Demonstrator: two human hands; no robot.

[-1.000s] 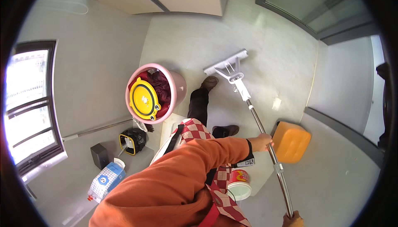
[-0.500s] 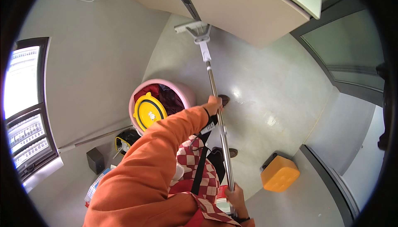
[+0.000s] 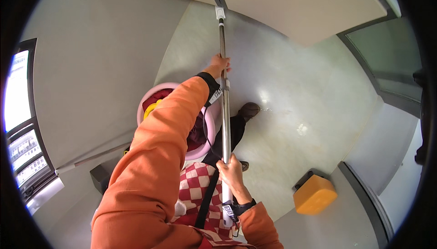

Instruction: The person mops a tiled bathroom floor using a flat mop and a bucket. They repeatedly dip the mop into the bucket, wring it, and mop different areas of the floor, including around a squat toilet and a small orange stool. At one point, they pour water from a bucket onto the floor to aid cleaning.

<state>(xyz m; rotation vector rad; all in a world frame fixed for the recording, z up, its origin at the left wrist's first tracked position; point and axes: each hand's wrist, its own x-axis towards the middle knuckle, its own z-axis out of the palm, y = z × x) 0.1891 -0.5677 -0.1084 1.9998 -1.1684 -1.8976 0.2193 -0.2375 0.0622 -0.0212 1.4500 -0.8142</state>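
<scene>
Both hands hold a flat mop by its long metal pole (image 3: 226,126), which runs away from me. My left hand (image 3: 220,64) is wrapped around the upper pole, arm stretched forward. Closer to my body, my right hand (image 3: 231,171) grips the pole near its white end. At the far end, the white joint (image 3: 220,13) meets the lower edge of a beige cabinet (image 3: 291,5); the mop head is hidden beneath it.
A pink tub (image 3: 210,128) with dark red cloth and a yellow lid-like item stands left, partly behind my left arm. An orange stool-like object (image 3: 315,195) sits right. A dark box (image 3: 99,178) is by the left wall, a glass door (image 3: 387,53) at far right.
The mop has moved forward, and its head has gone from view under the cabinet. Both hands have moved farther from me with the pole. One shoe has moved slightly forward.
</scene>
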